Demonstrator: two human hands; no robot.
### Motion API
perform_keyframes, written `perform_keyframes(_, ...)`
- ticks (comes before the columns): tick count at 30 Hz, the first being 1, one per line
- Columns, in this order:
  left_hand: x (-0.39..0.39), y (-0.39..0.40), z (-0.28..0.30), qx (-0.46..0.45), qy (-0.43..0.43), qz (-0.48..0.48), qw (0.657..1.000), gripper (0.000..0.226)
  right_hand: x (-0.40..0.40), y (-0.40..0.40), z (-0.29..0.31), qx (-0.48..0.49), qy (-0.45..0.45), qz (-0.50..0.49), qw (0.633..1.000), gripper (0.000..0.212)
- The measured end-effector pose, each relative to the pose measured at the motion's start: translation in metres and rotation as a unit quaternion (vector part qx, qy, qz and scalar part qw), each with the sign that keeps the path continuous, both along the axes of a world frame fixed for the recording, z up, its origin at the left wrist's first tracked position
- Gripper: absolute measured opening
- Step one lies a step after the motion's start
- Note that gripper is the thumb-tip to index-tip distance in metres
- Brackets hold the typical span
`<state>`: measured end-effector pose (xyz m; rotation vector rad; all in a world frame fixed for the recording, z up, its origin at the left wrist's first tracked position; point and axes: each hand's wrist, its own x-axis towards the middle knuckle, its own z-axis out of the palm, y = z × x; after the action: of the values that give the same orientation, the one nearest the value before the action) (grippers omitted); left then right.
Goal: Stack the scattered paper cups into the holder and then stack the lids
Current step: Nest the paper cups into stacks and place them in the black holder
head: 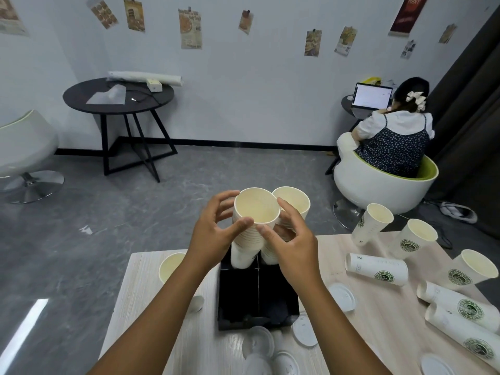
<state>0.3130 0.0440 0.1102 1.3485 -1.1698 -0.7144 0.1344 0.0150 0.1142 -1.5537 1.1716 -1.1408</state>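
1. We take the black holder (258, 293) as our landmark: two stacks of cups already rise from its far compartments, the left stack (247, 234) and the right stack (290, 207) leaning apart.
2. We judge the cup part roughly half done: six loose cups (377, 269) stand or lie to the right of the holder and one more cup (170, 266) stands to its left.
3. The lids (342, 297) are not yet stacked; they lie scattered to the right of the holder and on its near side.
4. Our left hand (213, 234) and right hand (292, 247) both curl partly closed around the top of the left stack, thumbs touching just under its rim, fingers wrapping behind it.
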Motion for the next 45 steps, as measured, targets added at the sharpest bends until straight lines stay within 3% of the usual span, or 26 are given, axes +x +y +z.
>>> perform_keyframes(27,-0.004,0.045,0.004,0.017,0.064,0.047,0.997,0.067,0.009,0.039,0.011,-0.021,0.026,0.013,0.999,0.065)
perform_keyframes(45,-0.002,0.103,0.035,-0.03,0.022,0.029,0.999,0.067,-0.004,0.074,0.044,-0.032,-0.033,0.088,0.995,0.064)
